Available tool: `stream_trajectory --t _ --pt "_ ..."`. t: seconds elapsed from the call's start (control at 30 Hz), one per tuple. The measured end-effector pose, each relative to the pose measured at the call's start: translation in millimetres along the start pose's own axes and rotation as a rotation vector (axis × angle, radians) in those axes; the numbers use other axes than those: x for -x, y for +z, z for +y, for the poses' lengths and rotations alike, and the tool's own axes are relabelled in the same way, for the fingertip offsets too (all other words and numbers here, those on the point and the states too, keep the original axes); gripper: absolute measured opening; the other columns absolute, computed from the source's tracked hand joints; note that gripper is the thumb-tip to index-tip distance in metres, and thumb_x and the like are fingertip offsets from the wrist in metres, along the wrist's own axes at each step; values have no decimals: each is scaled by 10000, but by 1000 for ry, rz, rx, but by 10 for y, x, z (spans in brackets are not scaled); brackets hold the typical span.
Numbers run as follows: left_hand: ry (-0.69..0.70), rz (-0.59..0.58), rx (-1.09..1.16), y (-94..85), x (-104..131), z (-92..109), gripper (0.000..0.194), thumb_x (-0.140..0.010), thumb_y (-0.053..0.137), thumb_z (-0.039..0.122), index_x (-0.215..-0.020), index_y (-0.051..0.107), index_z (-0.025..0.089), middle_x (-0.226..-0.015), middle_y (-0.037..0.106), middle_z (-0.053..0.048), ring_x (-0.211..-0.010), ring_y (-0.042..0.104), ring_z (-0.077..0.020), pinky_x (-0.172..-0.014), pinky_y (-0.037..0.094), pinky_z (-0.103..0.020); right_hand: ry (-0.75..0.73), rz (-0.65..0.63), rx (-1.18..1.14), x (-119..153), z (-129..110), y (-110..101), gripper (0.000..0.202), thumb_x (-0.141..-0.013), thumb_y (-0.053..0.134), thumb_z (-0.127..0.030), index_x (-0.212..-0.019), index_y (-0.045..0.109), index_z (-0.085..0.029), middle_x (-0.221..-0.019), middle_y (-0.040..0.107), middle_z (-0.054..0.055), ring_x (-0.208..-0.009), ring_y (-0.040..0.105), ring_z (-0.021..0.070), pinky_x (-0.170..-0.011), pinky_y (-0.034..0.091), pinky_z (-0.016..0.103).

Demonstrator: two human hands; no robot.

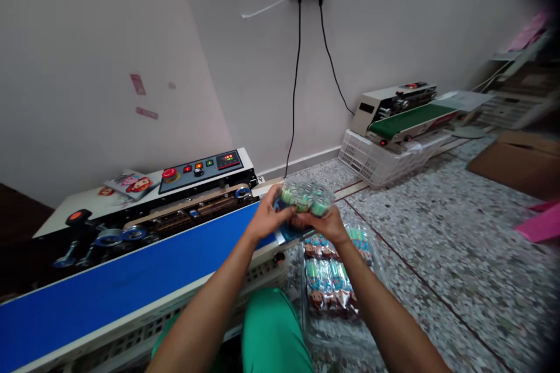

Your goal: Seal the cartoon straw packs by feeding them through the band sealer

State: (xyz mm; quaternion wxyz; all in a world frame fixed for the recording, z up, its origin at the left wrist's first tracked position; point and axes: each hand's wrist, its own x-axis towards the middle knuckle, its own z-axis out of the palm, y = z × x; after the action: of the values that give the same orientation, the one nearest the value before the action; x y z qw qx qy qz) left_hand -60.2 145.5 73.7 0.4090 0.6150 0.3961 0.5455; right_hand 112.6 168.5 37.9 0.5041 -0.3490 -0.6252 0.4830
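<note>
In front of me, a clear plastic packet [306, 193] with pale green pieces inside is held between both hands, above the right end of the blue conveyor belt [175, 262]. My left hand [268, 217] grips its left side, thumb across the front. My right hand [327, 224] has hold of the right side, with its fingers partly hidden. Below and to the right, several filled packets [330, 280] with green, blue and brown printing lie in a clear plastic tray [336, 335] on the floor.
The band sealer [201, 172] runs along the wall, with a red knob and lit display. A printed packet [131, 184] lies on it. A second sealer with a green belt [411, 122] stands on a white crate [371, 157]. Cardboard [516, 160] is at right.
</note>
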Motion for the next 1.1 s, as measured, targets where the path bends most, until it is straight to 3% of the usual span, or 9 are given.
stream_trajectory --t 0.13,0.3,0.4,0.53,0.67,0.77,0.9,1.0,1.1 --pt "-97 38 4 -43 95 -305 449 -700 701 237 -1107 525 165 -1069 607 -64 -1014 554 -214 -904 425 -326 101 -47 39 8 214 55 374 -652 760 -365 -959 714 -156 -912 733 70 -833 689 244 -809 548 395" --pt "32 1 -74 -95 11 -145 404 -737 668 226 -1117 534 193 -1082 597 -45 -1022 540 -200 -908 412 -300 -8 61 38 -22 141 71 265 -682 739 -352 -900 724 -203 -916 732 43 -851 686 226 -822 554 375" --pt "4 -25 -95 -112 -7 -194 448 -714 690 226 -1127 525 175 -1058 603 -51 -986 553 -202 -873 434 -303 92 -13 30 -13 169 77 274 -647 762 -364 -858 732 -193 -860 738 44 -784 696 228 -767 578 369" --pt "-59 -52 -69 -86 74 -314 429 -755 651 245 -1155 522 162 -1108 607 -77 -1027 557 -217 -910 435 -339 224 -104 -104 46 220 112 374 -668 740 -388 -977 709 -180 -929 732 57 -773 703 241 -721 595 393" --pt "2 -63 -134 -169 144 -63 524 -748 673 263 -1239 505 195 -1226 578 -84 -1144 514 -240 -1009 375 -379 62 -26 -62 77 55 152 330 -676 745 -348 -959 715 -180 -953 729 62 -835 694 245 -798 572 393" --pt "-18 -118 -219 -341 222 225 595 -682 739 262 -1241 539 217 -1265 575 -81 -1216 472 -278 -1056 326 -427 -23 -61 -30 118 -137 215 305 -679 749 -300 -963 717 -191 -961 727 56 -869 686 242 -854 546 386" --pt "-96 -111 -25 -519 429 423 855 -558 827 224 -1329 458 200 -1303 554 -118 -1186 511 -307 -1016 389 -421 -64 -128 -58 179 -349 395 298 -682 747 -262 -973 710 -213 -967 723 39 -876 680 232 -858 541 381" --pt "-169 -103 94 -533 608 434 580 -550 831 229 -1091 642 142 -1020 698 -99 -959 637 -278 -893 488 -391 -48 -213 -62 168 -483 567 281 -658 762 -250 -934 716 -219 -916 726 24 -830 681 218 -815 555 367" --pt "-252 -5 245 -508 752 399 380 -550 831 234 -889 692 136 -820 722 -59 -741 670 -216 -730 548 -338 -10 -342 -119 94 -576 751 329 -644 772 -265 -960 704 -207 -929 720 26 -838 675 214 -811 552 363"
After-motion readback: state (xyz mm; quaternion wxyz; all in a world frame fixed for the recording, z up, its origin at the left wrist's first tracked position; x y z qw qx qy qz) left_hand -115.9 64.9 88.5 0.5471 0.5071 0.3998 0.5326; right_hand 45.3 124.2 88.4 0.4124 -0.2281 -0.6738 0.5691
